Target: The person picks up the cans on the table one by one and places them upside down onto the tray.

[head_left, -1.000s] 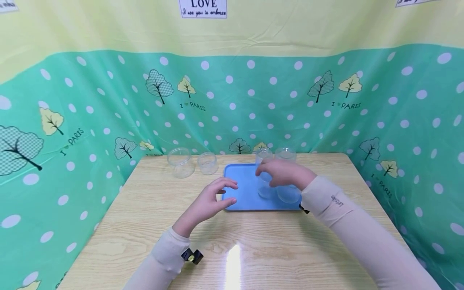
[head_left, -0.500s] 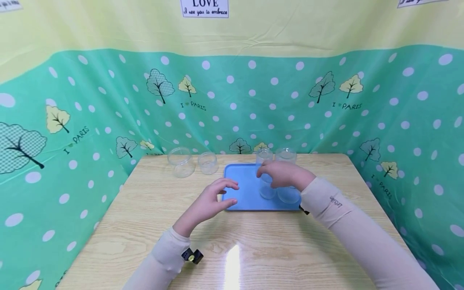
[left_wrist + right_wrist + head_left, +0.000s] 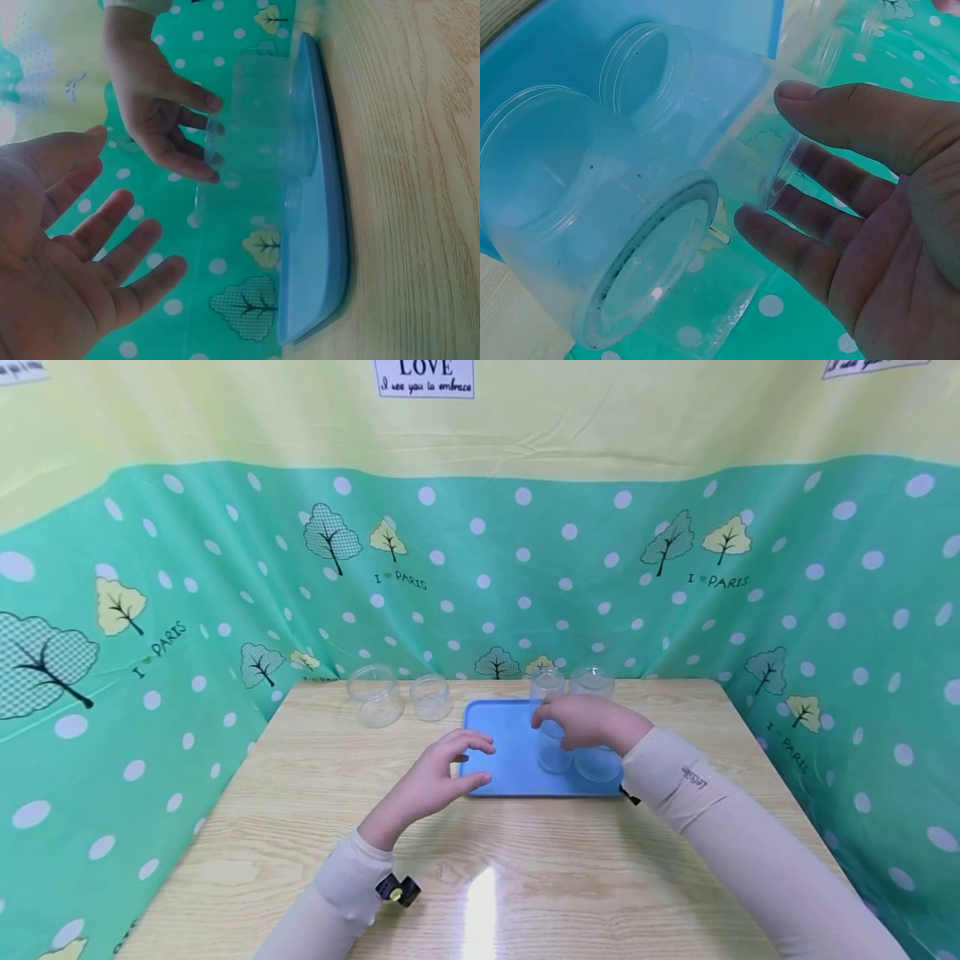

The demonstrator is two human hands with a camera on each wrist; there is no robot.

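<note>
Clear plastic jars stand mouth down on a blue tray (image 3: pixel 510 727). My right hand (image 3: pixel 585 720) is over them in the head view. In the right wrist view, its thumb and fingers (image 3: pixel 795 247) hold the upturned base of a narrow jar (image 3: pixel 720 97). A wider jar (image 3: pixel 547 172) with a dark-flecked base ring stands beside that one. In the left wrist view, the right hand's fingertips straddle the upper end of the jar (image 3: pixel 251 142). My left hand (image 3: pixel 435 772) hangs by the tray's left edge, palm toward the jars, fingers loosely bent and holding nothing.
Two more clear jars, a wide one (image 3: pixel 375 697) and a smaller one (image 3: pixel 431 697), stand left of the tray on the wooden table (image 3: pixel 360 777). A green dotted curtain (image 3: pixel 480 552) encloses the table's back and sides.
Since the oldest frame, the narrow jar has shifted slightly to the right on the tray, with my right hand. Both hands have stayed almost still since half a second ago.
</note>
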